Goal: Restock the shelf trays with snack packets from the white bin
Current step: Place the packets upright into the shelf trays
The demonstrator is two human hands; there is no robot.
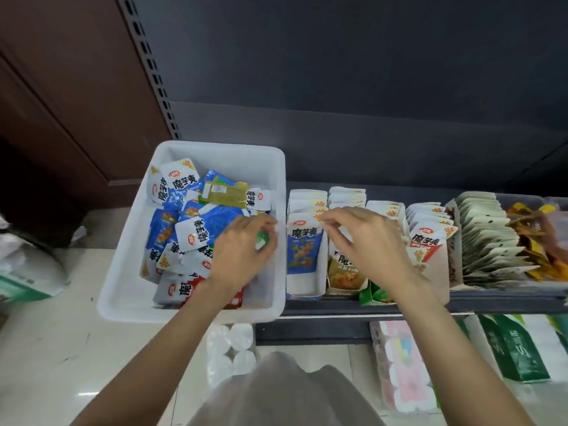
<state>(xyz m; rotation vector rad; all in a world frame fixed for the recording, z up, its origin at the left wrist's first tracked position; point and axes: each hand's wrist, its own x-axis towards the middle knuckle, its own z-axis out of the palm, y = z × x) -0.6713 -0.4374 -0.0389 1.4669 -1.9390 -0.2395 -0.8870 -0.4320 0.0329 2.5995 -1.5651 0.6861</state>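
Note:
The white bin (129, 302) stands on the left end of the shelf, holding several loose blue, white and red snack packets (190, 232). My left hand (242, 253) is inside the bin near its right wall and grips a small green and white packet (261, 241). My right hand (368, 241) hovers with bent fingers over the second shelf tray (344, 281), which holds yellow packets. Whether it holds one is hidden. Beside the bin is the blue-packet tray (304, 250), and a red-packet tray (427, 244) lies right of my hand.
Further right stand a row of pale packets (488, 241) and brown-yellow packets (534, 232). Green packets (378, 295) sit at the shelf's front edge (491, 302). Below are tissue rolls (230, 348), a pink pack (402, 364) and green bags (516, 348).

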